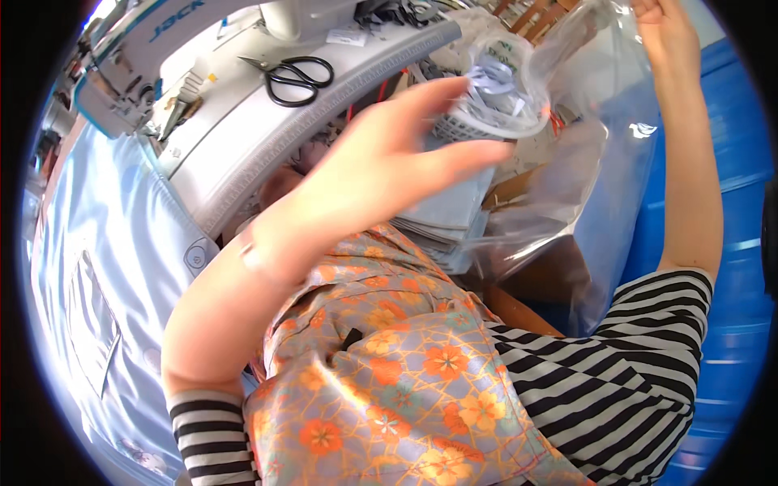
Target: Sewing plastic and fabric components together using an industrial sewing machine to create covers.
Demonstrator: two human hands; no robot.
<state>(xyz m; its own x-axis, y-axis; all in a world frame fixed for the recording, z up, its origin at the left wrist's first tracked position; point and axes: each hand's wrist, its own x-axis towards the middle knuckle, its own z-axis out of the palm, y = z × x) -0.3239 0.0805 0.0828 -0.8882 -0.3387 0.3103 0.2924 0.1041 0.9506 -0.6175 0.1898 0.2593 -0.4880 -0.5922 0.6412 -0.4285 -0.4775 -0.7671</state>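
Observation:
My left hand [381, 158] is stretched out to the right across my body, smeared by motion, its fingers apart with nothing between them. It passes in front of a light blue stack of folded cloth [454, 212] and a white basket [460, 130]. At the upper right my raised right hand [668, 28] grips the upper part of a large clear plastic bag [620, 77]. The bag hangs down, loose and wrinkled, toward my striped sleeve. My right fingertips are partly cut off by the picture's edge.
A sewing machine [121, 77] stands at the upper left, with black-handled scissors [298, 83] on its pale table [235, 113]. Light blue fabric [73, 243] spreads along the left. Brown cardboard [531, 283] shows behind the bag. Blue plastic surfaces [737, 235] line the right side.

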